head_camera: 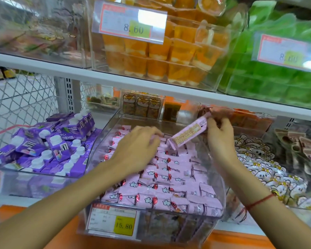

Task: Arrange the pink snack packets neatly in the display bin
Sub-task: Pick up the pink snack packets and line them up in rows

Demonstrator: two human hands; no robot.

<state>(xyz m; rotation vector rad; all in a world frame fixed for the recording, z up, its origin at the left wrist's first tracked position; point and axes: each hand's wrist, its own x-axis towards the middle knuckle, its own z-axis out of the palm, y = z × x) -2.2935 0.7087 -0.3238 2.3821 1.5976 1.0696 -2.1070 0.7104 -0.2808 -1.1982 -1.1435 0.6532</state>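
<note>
My right hand [221,139] pinches one pink snack packet [188,133] by its far end over the clear display bin [104,141]; my left hand [135,150], fingers curled, presses the far rows. That dangling packet could slip and knock the rows crooked.

Pink packets [169,178] — white flower print

Setting: a shop.
We note white shelves [115,76] carrying clear bins [101,137] of packaged snacks, each with a price tag [129,22].
</note>
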